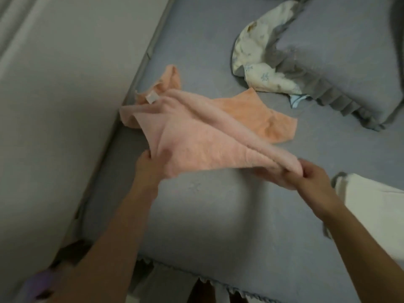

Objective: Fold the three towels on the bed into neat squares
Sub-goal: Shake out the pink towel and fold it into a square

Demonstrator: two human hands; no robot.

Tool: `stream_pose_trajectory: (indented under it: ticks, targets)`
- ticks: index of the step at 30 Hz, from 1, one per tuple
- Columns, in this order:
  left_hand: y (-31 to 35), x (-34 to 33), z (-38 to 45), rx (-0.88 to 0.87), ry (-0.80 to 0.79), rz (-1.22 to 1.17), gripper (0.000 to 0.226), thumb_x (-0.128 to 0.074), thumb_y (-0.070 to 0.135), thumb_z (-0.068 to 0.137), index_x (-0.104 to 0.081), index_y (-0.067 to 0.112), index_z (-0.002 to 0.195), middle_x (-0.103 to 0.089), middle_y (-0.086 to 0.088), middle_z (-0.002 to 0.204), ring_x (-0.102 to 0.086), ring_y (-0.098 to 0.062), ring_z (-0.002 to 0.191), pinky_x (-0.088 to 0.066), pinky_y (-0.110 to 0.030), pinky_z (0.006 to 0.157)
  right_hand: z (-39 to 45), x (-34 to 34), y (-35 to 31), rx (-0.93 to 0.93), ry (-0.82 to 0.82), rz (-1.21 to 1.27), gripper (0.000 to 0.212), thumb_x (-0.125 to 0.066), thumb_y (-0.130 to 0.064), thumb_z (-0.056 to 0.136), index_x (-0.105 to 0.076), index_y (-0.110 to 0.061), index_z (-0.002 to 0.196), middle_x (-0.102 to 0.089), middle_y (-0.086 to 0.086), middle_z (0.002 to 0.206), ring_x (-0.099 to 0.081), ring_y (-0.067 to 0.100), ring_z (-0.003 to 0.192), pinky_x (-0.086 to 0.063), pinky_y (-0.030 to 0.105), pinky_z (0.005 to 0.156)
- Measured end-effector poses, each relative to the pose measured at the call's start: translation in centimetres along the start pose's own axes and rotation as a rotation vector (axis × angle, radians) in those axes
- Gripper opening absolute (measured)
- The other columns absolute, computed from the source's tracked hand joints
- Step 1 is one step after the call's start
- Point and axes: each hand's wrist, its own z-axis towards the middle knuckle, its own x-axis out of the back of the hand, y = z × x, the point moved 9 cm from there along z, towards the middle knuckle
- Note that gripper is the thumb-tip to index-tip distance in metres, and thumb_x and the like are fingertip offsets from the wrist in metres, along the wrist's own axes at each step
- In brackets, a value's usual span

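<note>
Both bare arms reach out over the grey-blue bed sheet (218,215). Left hand (148,165), at about nine o'clock, and right hand (310,176), at about three, each pinch a near corner of the soft pink fluffy towel (196,145). It looks light and floppy, so corners seem best. Behind it, at twelve, lies a crumpled orange towel (251,114).

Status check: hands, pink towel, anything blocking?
Left hand and right hand both pinching the pink towel, lifted, unfolded. Orange towel partly beneath it, unfolded. Floral cloth apart, not blocking.
</note>
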Motion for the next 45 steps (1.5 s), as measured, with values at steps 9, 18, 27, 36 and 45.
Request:
stream_pose_trajectory:
  ticks: [9, 18, 27, 36, 45]
  targets:
    - [-12.8, 0.3, -7.3, 0.194, -0.107, 0.057, 0.021, -0.065, 0.006, 0.089, -0.067, 0.01, 0.109, -0.073, -0.007, 0.099, -0.07, -0.017, 0.081, -0.056, -0.024, 0.065, -4.9, -8.0, 11.1, -0.406, -0.521, -0.374, 0.032, -0.06, -0.047, 0.089, -0.075, -0.019, 0.093, -0.073, 0.002, 0.094, -0.066, 0.02, 0.089, -0.052, 0.04, 0.086]
    - [-9.3, 1.3, -11.7, 0.068, -0.361, 0.043, 0.019, -0.063, 0.028, 0.094, -0.075, 0.018, 0.104, -0.078, -0.002, 0.094, -0.074, -0.018, 0.085, -0.056, -0.025, 0.07, -3.5, -13.7, 9.4, -0.368, -0.352, -0.301, 0.089, -0.064, -0.057, 0.081, -0.027, -0.011, 0.148, -0.052, 0.013, 0.141, -0.056, 0.032, 0.12, -0.046, 0.038, 0.095]
    - [-9.9, 4.7, -11.4, 0.183, -0.139, -0.049, 0.026, -0.06, 0.035, 0.095, -0.071, 0.017, 0.109, -0.074, -0.007, 0.104, -0.071, -0.022, 0.091, -0.058, -0.035, 0.077, -3.8, -17.2, 8.9, -0.337, -0.533, -0.373, 0.048, -0.061, -0.05, 0.087, -0.059, -0.016, 0.121, -0.069, 0.002, 0.108, -0.066, 0.02, 0.091, -0.053, 0.028, 0.077]
    - [-4.1, 4.0, -11.5, -0.024, -0.268, -0.204, 0.016, -0.058, 0.029, 0.081, -0.071, 0.019, 0.078, -0.065, -0.009, 0.086, -0.059, -0.023, 0.078, -0.048, -0.032, 0.067, -3.1, -17.8, 10.7, -0.483, -0.273, 0.028, 0.052, -0.062, -0.037, 0.09, -0.05, -0.006, 0.13, -0.066, 0.006, 0.119, -0.064, 0.019, 0.095, -0.052, 0.027, 0.072]
    - [-4.7, 6.4, -8.2, 0.081, -0.086, -0.332, 0.043, -0.038, 0.011, 0.096, -0.07, 0.017, 0.068, -0.064, -0.001, 0.075, -0.058, -0.013, 0.074, -0.049, -0.024, 0.063, -1.8, -15.3, 6.0, -0.45, -0.258, 0.167, 0.017, -0.06, -0.013, 0.089, -0.067, -0.011, 0.073, -0.057, 0.006, 0.068, -0.049, 0.016, 0.053, -0.041, 0.028, 0.055]
